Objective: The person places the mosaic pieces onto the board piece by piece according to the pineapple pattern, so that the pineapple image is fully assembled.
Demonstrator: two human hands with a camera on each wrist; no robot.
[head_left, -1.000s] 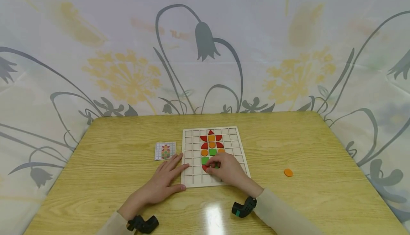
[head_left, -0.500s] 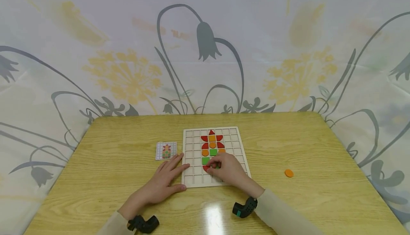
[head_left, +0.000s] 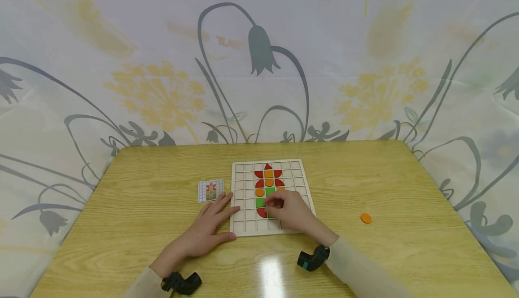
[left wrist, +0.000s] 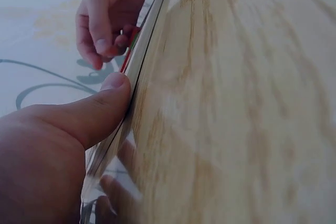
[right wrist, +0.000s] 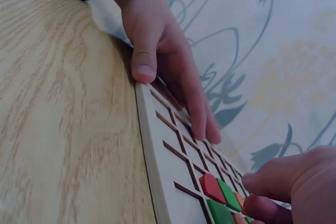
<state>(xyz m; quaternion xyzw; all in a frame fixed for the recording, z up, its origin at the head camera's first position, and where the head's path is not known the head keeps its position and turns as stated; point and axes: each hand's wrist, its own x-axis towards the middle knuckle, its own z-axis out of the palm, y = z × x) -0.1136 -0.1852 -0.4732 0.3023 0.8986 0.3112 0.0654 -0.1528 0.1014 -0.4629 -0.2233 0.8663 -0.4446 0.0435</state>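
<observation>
In the head view, a pale wooden grid board [head_left: 244, 227] holds red, orange and green flat pieces in a symmetrical figure. My left hand [head_left: 208, 230] lies spread at the board's left side, its thumb against the near corner. Over the figure's lower right part hovers my right hand [head_left: 293, 211], fingers bent and thumb apart from the index finger. No piece shows between them. Just left of its fingertips are a green square [head_left: 260, 202] and a red rounded piece [head_left: 261, 213]. The right wrist view shows a red piece [right wrist: 211, 187] beside a green piece [right wrist: 229, 194]. The right hand covers some cells.
A small pattern card [head_left: 210, 191] lies left of the board, by the left fingertips. One loose orange disc [head_left: 366, 218] sits on the wooden table [head_left: 405, 253] to the right. A flower-printed cloth [head_left: 259, 99] hangs behind the table.
My right hand has shifted slightly up and to the right, its fingertips drawing back from the red rounded piece and uncovering more green beside it. The left hand stays in place.
</observation>
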